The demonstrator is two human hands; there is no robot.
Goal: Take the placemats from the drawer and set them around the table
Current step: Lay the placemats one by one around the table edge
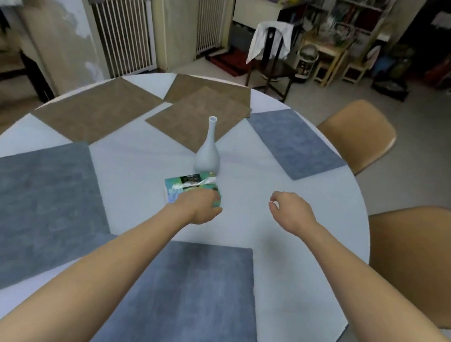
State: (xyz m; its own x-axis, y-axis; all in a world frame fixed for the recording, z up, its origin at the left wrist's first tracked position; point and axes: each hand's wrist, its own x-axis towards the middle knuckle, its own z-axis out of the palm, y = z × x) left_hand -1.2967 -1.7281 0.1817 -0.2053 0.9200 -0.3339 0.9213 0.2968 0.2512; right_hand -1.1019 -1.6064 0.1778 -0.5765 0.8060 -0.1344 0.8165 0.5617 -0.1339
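Note:
Placemats lie around the round white table (309, 235). One blue-grey mat (185, 300) lies at the near edge under my forearms, another (33, 212) at the left, a third (294, 143) at the far right. A brown mat (97, 110) lies far left, and two overlapping brown mats (196, 117) lie at the far side. My left hand (199, 205) rests on a green tissue pack (186, 187) in the table's middle, fingers curled over it. My right hand (289, 211) hovers to its right, loosely curled, holding nothing.
A pale slim-necked vase (208, 152) stands just behind the tissue pack. Two tan chairs (359, 132) (418, 260) stand at the table's right side. A dark chair with a white cloth (271, 53) and white gates (121, 34) are farther back.

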